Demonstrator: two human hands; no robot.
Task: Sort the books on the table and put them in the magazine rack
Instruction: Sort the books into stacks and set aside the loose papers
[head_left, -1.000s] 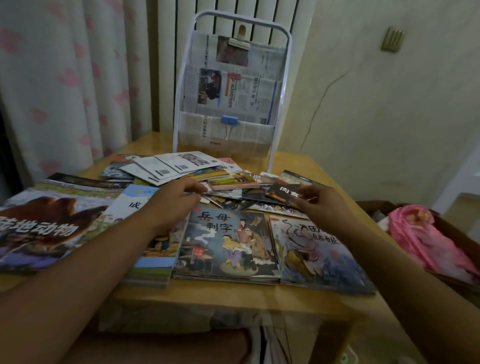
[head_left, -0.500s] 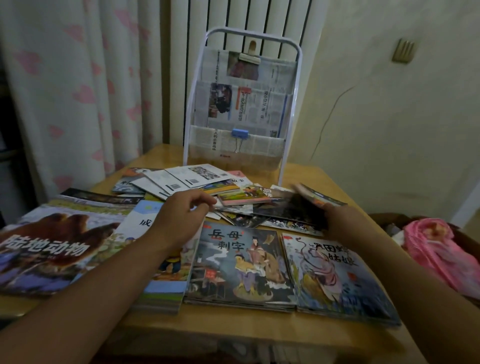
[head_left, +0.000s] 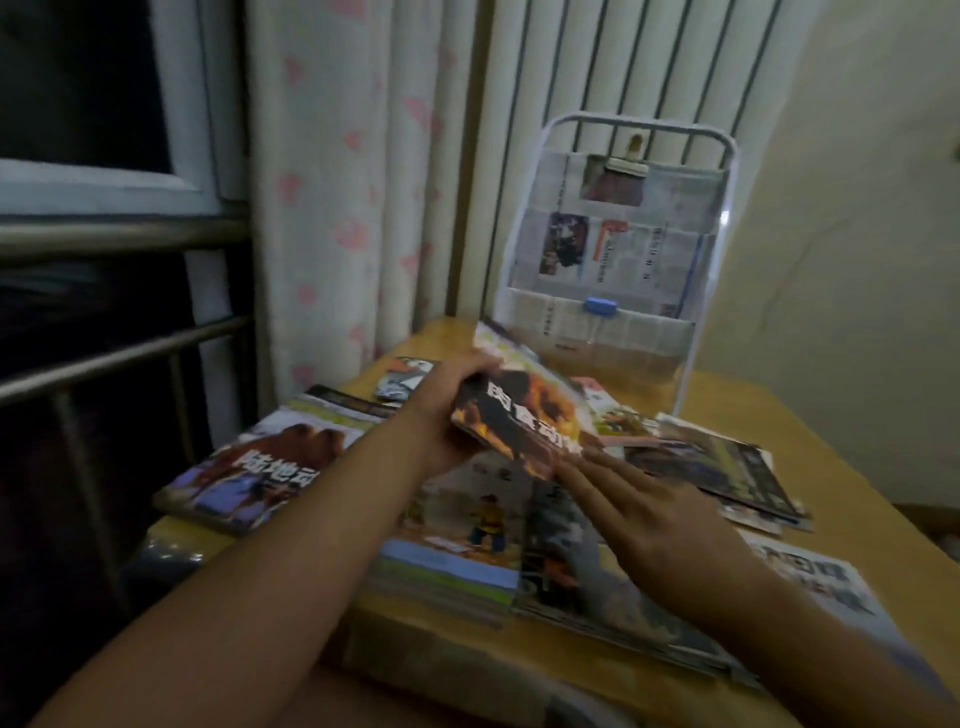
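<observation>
The left hand (head_left: 441, 415) gripped a small stack of books (head_left: 519, 415), tilted above the spread on the table (head_left: 810, 467); the frame was blurred, so the count was unclear. The right hand (head_left: 660, 514) lay flat and relaxed at the stack's lower edge. Squaring the edges before lifting would help. Behind, the magazine rack (head_left: 722, 291) stood upright, its pockets apparently holding only newspaper (head_left: 613, 254).
</observation>
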